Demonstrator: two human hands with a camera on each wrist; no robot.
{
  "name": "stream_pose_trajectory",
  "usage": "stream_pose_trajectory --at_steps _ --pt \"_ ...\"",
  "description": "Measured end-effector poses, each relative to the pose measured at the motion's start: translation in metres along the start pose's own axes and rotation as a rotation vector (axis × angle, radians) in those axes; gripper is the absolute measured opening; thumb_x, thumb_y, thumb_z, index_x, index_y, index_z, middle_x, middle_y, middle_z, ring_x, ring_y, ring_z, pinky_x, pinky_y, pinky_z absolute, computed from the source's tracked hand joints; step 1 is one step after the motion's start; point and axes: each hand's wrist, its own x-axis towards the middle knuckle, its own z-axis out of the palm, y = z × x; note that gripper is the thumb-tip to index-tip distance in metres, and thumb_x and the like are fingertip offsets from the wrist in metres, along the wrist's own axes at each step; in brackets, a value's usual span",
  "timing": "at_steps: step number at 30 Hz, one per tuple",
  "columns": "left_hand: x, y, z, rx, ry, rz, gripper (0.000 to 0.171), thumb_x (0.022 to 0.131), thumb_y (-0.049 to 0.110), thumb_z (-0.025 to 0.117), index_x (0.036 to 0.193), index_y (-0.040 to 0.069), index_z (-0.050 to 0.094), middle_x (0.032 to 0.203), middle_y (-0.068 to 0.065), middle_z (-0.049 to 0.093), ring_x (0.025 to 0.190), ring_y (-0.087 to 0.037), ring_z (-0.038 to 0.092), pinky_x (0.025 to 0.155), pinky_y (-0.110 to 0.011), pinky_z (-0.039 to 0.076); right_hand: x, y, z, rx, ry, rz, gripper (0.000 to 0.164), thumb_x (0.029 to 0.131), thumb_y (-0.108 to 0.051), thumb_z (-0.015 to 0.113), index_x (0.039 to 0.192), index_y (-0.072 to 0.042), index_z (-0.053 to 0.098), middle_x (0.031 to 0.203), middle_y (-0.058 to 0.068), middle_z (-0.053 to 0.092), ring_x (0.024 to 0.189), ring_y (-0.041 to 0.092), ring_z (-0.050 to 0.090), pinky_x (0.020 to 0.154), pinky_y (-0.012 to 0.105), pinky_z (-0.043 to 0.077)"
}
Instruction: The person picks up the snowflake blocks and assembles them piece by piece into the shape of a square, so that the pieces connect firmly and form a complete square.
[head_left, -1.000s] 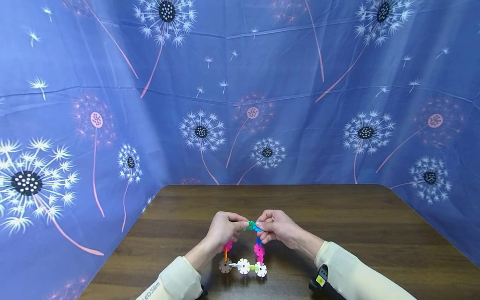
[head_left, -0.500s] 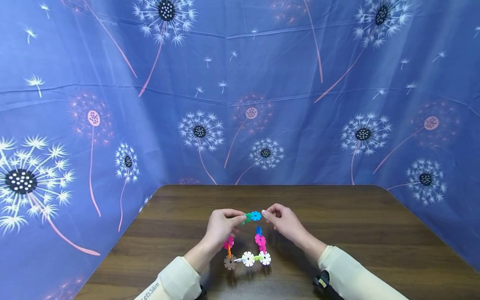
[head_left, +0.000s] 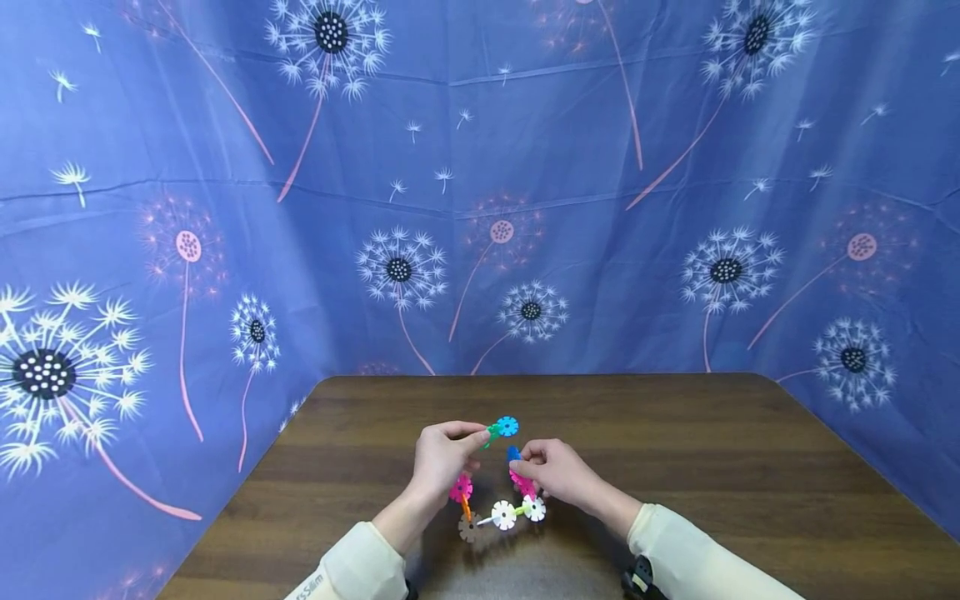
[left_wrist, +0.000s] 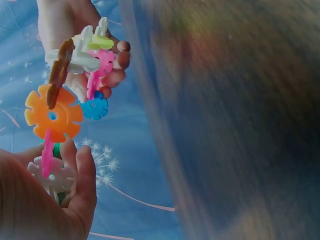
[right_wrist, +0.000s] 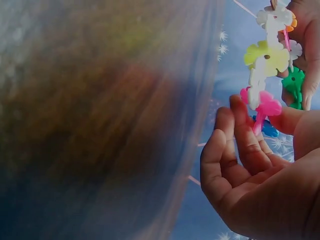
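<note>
A chain of notched plastic snowflake discs hangs above the table between both hands in the head view. My left hand pinches it by a green disc, from which a light blue disc juts out as one loose end. At the other end is a darker blue disc, joined to pink discs, and my right hand pinches the chain there. The two ends stand apart. Between them the chain sags through white, yellow-green, brown and orange discs.
Below the hands lies a dark wood-grain table. A blue cloth with dandelion prints hangs behind it and along both sides. Each wrist wears a black strap, and the sleeves are cream.
My right hand let go near the light blue disc, moved away right, then came down onto the darker blue and pink end. The ends parted; my left hand kept its hold.
</note>
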Motion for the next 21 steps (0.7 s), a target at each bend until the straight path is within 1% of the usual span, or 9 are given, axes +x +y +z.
stream_pose_trajectory --at_steps 3,7,11,15,17,21 --pt "-0.0013 -0.0018 -0.0006 -0.009 0.012 0.003 0.018 0.09 0.014 0.079 0.102 0.001 0.079 0.086 -0.015 0.073 0.051 -0.016 0.063 0.053 -0.033 0.057 0.0004 0.0023 0.0009 0.007 0.004 -0.027 0.018 0.099 -0.017 0.067 0.084 -0.006 0.066 0.068 0.0 0.068 0.055 0.011 0.053 0.049 0.026 0.046" --pt "-0.0021 -0.0033 -0.001 -0.006 0.029 0.014 0.017 0.09 0.014 0.078 0.102 0.001 0.079 0.083 -0.014 0.072 0.049 -0.015 0.062 0.052 -0.032 0.056 -0.0007 0.001 -0.0021 -0.015 0.018 -0.069 0.016 0.099 -0.015 0.067 0.085 -0.006 0.065 0.068 0.0 0.068 0.056 0.014 0.055 0.05 0.031 0.049" --pt "-0.0018 -0.0059 -0.0002 0.033 0.055 0.032 0.015 0.09 0.013 0.079 0.1 0.002 0.079 0.083 -0.012 0.073 0.049 -0.018 0.064 0.051 -0.035 0.057 -0.0017 -0.0002 -0.005 -0.039 0.038 -0.098 0.015 0.098 -0.015 0.068 0.086 -0.007 0.064 0.066 -0.001 0.063 0.057 0.015 0.055 0.051 0.033 0.051" --pt "-0.0016 -0.0077 0.001 0.081 0.059 0.044 0.012 0.089 0.013 0.079 0.098 0.005 0.08 0.085 -0.011 0.074 0.051 -0.021 0.066 0.051 -0.037 0.057 -0.0012 0.0012 -0.0058 -0.066 0.046 -0.107 0.014 0.098 -0.016 0.068 0.087 -0.009 0.065 0.066 -0.002 0.06 0.058 0.015 0.055 0.053 0.035 0.052" --pt "-0.0017 -0.0083 0.0012 0.095 0.056 0.045 0.011 0.09 0.013 0.078 0.097 0.005 0.08 0.086 -0.01 0.074 0.052 -0.022 0.066 0.051 -0.037 0.057 -0.0011 0.0014 -0.0062 -0.072 0.045 -0.121 0.014 0.098 -0.017 0.069 0.087 -0.009 0.065 0.067 -0.002 0.06 0.058 0.016 0.056 0.053 0.034 0.052" --pt "-0.0011 -0.0095 0.0013 0.112 0.061 0.043 0.011 0.089 0.014 0.079 0.096 0.007 0.081 0.085 -0.007 0.074 0.055 -0.027 0.068 0.049 -0.031 0.055 -0.0012 -0.0004 -0.0076 -0.076 0.04 -0.141 0.014 0.097 -0.017 0.069 0.086 -0.01 0.065 0.067 -0.001 0.061 0.057 0.016 0.055 0.051 0.029 0.05"
